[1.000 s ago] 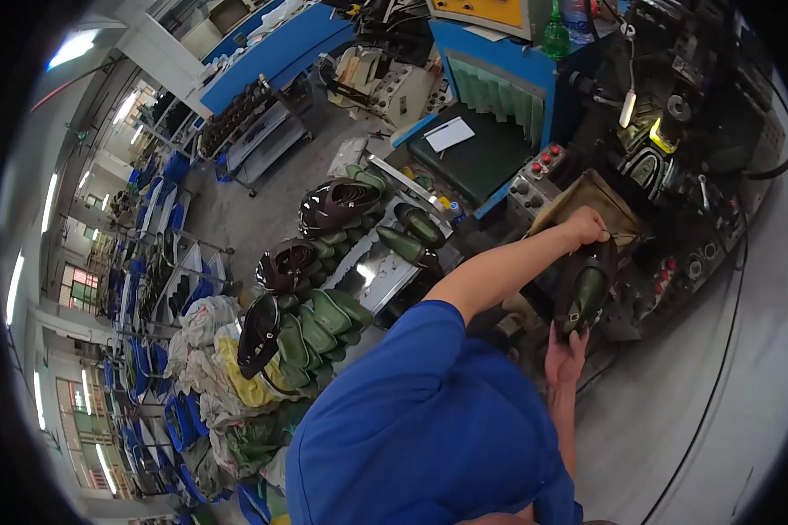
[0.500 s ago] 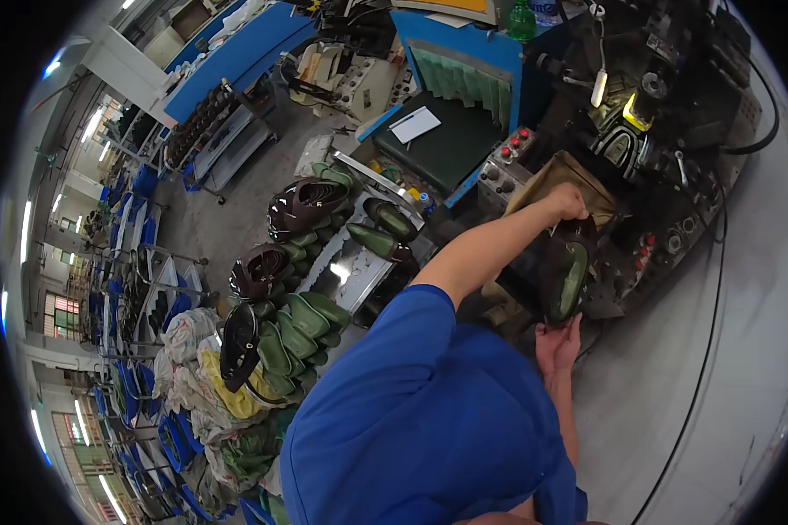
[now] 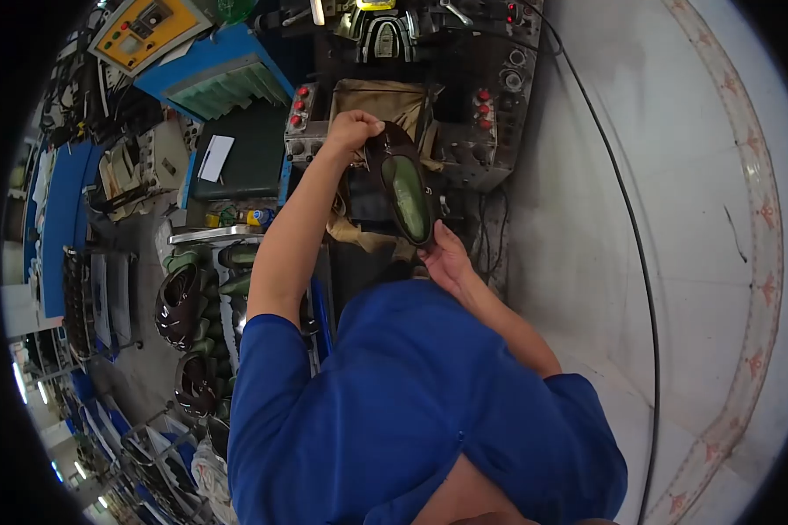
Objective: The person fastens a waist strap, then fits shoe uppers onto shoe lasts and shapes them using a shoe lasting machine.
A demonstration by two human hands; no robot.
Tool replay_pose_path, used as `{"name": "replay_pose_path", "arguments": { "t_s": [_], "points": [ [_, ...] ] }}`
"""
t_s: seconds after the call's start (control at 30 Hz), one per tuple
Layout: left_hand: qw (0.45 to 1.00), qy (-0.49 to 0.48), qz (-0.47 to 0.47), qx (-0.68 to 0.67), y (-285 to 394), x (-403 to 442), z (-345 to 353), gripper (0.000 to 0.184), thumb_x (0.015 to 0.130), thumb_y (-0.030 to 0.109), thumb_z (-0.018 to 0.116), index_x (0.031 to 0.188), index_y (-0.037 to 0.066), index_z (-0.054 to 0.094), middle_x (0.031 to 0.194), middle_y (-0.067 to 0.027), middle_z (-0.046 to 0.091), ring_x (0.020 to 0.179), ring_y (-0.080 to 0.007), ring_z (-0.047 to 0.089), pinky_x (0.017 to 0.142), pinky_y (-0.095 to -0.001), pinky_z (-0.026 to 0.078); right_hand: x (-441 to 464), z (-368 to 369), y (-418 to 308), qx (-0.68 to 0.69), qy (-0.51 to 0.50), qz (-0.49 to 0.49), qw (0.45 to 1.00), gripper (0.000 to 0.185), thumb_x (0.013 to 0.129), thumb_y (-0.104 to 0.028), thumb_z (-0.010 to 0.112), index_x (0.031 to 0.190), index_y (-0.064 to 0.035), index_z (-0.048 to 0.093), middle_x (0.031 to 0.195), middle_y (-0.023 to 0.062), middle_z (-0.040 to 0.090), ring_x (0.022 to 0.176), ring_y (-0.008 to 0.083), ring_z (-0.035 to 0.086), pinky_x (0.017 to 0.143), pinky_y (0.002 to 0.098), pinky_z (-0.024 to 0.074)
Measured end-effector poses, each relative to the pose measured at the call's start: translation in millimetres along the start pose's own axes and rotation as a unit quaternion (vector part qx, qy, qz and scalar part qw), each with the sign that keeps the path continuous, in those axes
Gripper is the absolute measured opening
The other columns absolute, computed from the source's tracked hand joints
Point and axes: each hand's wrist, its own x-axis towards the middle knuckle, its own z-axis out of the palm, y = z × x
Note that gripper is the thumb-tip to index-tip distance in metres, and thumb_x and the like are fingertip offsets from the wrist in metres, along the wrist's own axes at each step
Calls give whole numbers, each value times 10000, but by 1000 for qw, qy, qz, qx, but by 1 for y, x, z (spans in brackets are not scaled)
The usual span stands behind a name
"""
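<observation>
"Where the dark shoe (image 3: 409, 188) is held aloft before the machine (image 3: 464, 142), how do the hands act?"

"The left hand (image 3: 355, 133) pinches the toe end between thumb and fingers; the right hand (image 3: 447, 255) grips the heel. The shoe (green lining turned upward) slants, its heel towards the blue shirt (image 3: 438, 376)."

"And the surroundings?"

"Beyond the toe is a brown cover (image 3: 398, 101), with red buttons (image 3: 299, 106) on either side. To the left, a white pad (image 3: 216, 158) lies near the left edge of a dark worktop (image 3: 258, 157); nearer the wearer, further dark shoes (image 3: 178, 308) are grouped beside green pieces (image 3: 210, 308), partly cut off from view."
</observation>
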Motion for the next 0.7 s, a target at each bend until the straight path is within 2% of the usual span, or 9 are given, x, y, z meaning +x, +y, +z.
{"name": "replay_pose_path", "arguments": {
  "t_s": [0.13, 0.3, 0.33, 0.4, 0.5, 0.53, 0.6, 0.63, 0.7],
  "points": [
    [1000, 1, -11, -23, -2, 2, -1, 117, 922, 69, 842, 919, 4, 745, 858, -67, 751, 739, -161, 678, 691, -341, 548, 0, 3, 1, 15, 45, -3, 999, 184, 1084, -361, 677, 1047, -181, 682, 973, 2, 755, 866, 126, 690, 725, 294, 520],
    [1000, -1, -21, 19, 8, -5, -3, 118, 920, 77, 849, 946, 12, 754, 865, -15, 739, 791, -117, 644, 772, -299, 522, 8, -2, 0, 41, -26, 6, 999, 145, 1116, -323, 625, 1066, -188, 644, 1037, 9, 718, 941, 151, 680, 774, 327, 514],
    [1000, 3, -8, 27, 15, -11, -3, 115, 922, 73, 844, 953, 10, 752, 866, -12, 736, 784, -116, 641, 766, -297, 521, 8, -4, 0, 42, -32, 1, 999, 145, 1116, -323, 625, 1066, -188, 644, 1037, 9, 718, 941, 151, 680, 774, 327, 514],
    [999, -3, 42, 19, 36, -35, 0, 104, 930, 52, 827, 974, 6, 744, 879, -6, 728, 779, -103, 640, 752, -271, 515, 12, -9, -5, 42, -50, 27, 997, 176, 1127, -289, 582, 1212, -140, 620, 1280, 38, 693, 1197, 214, 668, 1072, 396, 514],
    [993, -21, 117, 0, 111, -121, 8, 103, 914, 9, 822, 969, -13, 737, 849, -11, 716, 787, -86, 638, 710, -268, 516, 9, 11, -30, -3, -74, 12, 997, 304, 1088, -331, 651, 1276, -96, 612, 1337, 62, 669, 1270, 231, 639, 1169, 409, 455],
    [990, -23, 136, 17, 135, -150, 10, 100, 914, -6, 813, 984, -20, 743, 853, -12, 720, 805, -82, 644, 729, -259, 525, 9, 23, -41, -1, -73, 10, 997, 304, 1088, -331, 651, 1276, -96, 612, 1337, 62, 669, 1270, 231, 639, 1169, 409, 455],
    [976, -38, 210, 35, 160, -187, 9, 147, 902, -4, 818, 1034, -27, 759, 882, -22, 738, 836, -87, 663, 772, -259, 543, 12, 61, -73, -158, -158, -76, 972, 507, 1024, -374, 750, 1411, -92, 587, 1283, 3, 683, 1231, 171, 640, 1109, 365, 489],
    [966, -39, 246, 65, 170, -201, 8, 174, 890, -5, 825, 1052, -27, 768, 941, -42, 769, 878, -101, 692, 800, -264, 553, 11, 87, -85, -168, -193, -110, 960, 582, 994, -358, 796, 1438, -39, 597, 1338, 36, 690, 1240, 152, 645, 1089, 342, 502],
    [957, -36, 277, 80, 178, -212, 9, 229, 884, -8, 831, 1104, -22, 770, 971, -51, 779, 897, -103, 702, 815, -265, 560, 17, 122, -108, -214, -236, -144, 937, 541, 995, -338, 798, 1399, -20, 631, 1322, 44, 707, 1218, 154, 662, 1074, 336, 513]
  ]
}}
